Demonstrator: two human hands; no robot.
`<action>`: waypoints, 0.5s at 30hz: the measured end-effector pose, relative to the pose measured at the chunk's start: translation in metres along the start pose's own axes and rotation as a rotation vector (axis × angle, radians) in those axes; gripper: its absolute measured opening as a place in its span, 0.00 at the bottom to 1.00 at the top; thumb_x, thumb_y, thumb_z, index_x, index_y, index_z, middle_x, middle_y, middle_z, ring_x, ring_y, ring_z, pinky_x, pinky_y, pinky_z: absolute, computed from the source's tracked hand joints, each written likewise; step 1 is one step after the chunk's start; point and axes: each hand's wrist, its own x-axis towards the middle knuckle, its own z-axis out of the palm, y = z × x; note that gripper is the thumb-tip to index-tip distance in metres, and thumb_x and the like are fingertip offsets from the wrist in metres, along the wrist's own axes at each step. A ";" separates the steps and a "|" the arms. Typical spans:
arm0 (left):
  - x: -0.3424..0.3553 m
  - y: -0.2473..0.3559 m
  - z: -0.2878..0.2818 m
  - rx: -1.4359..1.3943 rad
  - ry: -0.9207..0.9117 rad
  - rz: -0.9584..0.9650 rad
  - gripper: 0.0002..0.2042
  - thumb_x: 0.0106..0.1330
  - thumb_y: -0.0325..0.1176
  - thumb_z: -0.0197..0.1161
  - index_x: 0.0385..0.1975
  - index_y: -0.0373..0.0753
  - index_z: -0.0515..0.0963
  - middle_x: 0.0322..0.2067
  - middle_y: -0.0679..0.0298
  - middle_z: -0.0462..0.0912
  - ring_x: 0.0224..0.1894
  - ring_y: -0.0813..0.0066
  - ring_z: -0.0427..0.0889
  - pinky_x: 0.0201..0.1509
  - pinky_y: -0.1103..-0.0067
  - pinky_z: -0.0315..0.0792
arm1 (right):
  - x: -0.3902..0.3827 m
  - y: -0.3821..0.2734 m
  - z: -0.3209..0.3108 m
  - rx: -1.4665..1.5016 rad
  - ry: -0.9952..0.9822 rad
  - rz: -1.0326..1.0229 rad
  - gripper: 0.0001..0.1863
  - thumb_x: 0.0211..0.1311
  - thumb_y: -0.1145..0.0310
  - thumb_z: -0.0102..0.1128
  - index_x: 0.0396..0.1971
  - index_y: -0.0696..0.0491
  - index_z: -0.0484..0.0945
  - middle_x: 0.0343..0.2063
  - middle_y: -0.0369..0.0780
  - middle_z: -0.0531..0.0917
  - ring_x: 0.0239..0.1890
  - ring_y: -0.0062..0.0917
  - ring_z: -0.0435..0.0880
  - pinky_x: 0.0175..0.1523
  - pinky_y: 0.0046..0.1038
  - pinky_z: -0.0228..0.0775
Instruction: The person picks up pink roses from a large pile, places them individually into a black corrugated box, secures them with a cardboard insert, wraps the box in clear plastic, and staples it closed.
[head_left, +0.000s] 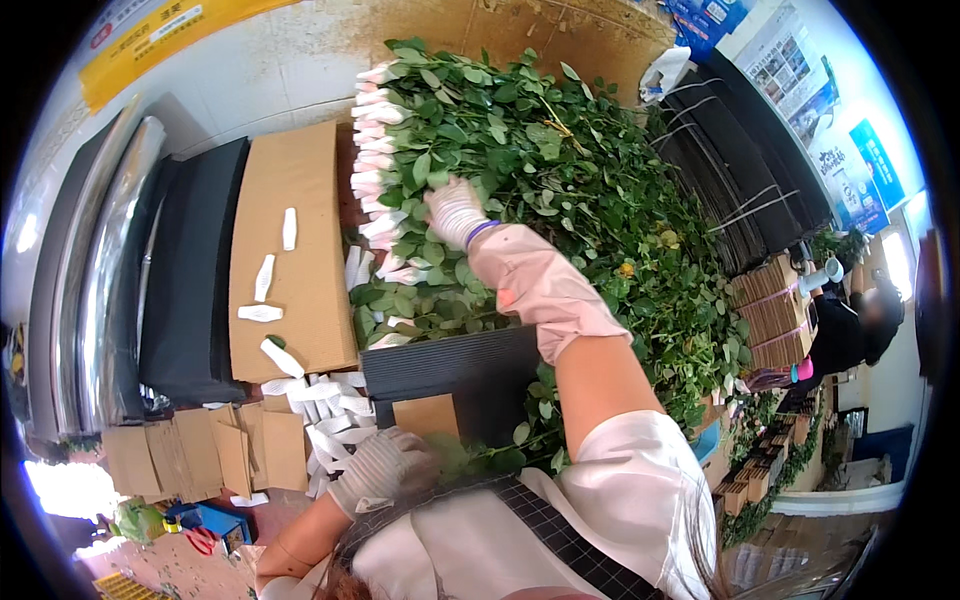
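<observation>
My gloved right hand (450, 208) reaches into a dense bed of leafy green stems (540, 130), its fingers curled among the leaves; what they hold is hidden. Left of it, the stems end in a column of flower heads in white and pink sleeves (376, 135). My gloved left hand (385, 470) is low in the middle, blurred, beside loose white mesh sleeves (322, 425) and a black corrugated block (450, 360) with a cardboard piece (425, 420) on it. Its fingers are smeared. A few single white sleeves (264, 278) lie on a brown cardboard sheet (285, 170).
Black sheets (190, 270) and silvery rolls (105, 270) stand at left, above cardboard pieces (180, 460). Red-handled scissors (200, 540) lie lower left. At right are strapped black stacks (740, 170), brown bundles (770, 320) and another person (845, 330) in dark clothing.
</observation>
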 end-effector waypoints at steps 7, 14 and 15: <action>0.002 0.003 -0.003 0.014 0.062 0.056 0.15 0.47 0.40 0.68 0.36 0.50 0.80 0.33 0.64 0.76 0.37 0.64 0.75 0.40 0.70 0.69 | -0.118 0.047 -0.028 0.568 0.148 -0.340 0.13 0.47 0.74 0.59 0.36 0.50 0.80 0.47 0.36 0.78 0.48 0.30 0.77 0.53 0.29 0.69; -0.003 0.027 -0.010 0.166 -0.039 -0.086 0.11 0.51 0.43 0.62 0.31 0.47 0.78 0.33 0.62 0.76 0.38 0.61 0.74 0.38 0.68 0.69 | -0.285 0.180 -0.237 1.166 1.541 0.006 0.14 0.60 0.81 0.49 0.47 0.63 0.72 0.41 0.45 0.79 0.41 0.32 0.80 0.43 0.29 0.77; -0.001 0.032 -0.017 0.132 -0.088 -0.150 0.10 0.53 0.43 0.60 0.31 0.48 0.77 0.26 0.60 0.77 0.32 0.59 0.77 0.33 0.66 0.70 | -0.301 0.178 -0.245 1.162 1.461 -0.053 0.16 0.59 0.82 0.50 0.48 0.64 0.71 0.43 0.46 0.78 0.43 0.34 0.80 0.46 0.30 0.76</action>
